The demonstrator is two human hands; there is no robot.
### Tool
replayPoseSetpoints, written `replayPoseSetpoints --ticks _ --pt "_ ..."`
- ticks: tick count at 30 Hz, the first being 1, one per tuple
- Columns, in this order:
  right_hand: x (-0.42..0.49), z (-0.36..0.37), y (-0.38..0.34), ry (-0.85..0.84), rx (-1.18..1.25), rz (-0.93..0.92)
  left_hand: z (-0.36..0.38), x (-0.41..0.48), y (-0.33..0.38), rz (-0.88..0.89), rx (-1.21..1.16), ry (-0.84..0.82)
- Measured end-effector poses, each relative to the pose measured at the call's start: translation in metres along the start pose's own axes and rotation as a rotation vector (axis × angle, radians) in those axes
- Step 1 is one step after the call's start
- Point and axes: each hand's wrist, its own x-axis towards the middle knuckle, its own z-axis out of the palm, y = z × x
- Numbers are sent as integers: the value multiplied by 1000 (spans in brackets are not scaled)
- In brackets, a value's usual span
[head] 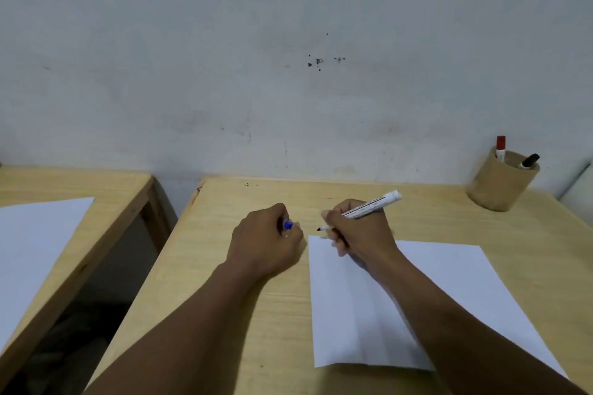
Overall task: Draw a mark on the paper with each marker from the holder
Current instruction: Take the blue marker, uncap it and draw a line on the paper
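- At the far left of the frame I see a second sheet (35, 250) on a neighbouring table (106, 189); it plays no part in my task.
- Left of centre, my left hand (266, 240) is curled shut around a blue cap (287, 225), resting on the table (224, 314).
- Just right of centre, my right hand (356, 231) pinches the uncapped marker (362, 209) in a writing grip, tip hovering just off the upper left corner of the paper (369, 314).
- The paper looks blank where I can see it, so I judge that no mark is made yet.
- At the upper right, the holder (500, 184) stands well apart, keeping a red marker (500, 147) and a black marker (530, 160); both remain to be used.
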Motion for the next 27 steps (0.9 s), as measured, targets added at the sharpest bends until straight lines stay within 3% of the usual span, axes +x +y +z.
replayPoseSetpoints --ticks 8,20,22,25,27 --pt "-3 7 18 61 -239 -110 0 3 -6 3 -12 -64" --pt "1 9 26 18 -204 -113 -9 1 -11 -3 -127 -138" --pt "1 9 27 13 -191 -115 -10 -2 -13 66 -33 -149" --pt "2 8 29 -4 -168 -113 -7 -6 -10 158 288 -188" --pt "4 8 30 -20 -159 -102 -7 -6 -8 161 329 -204"
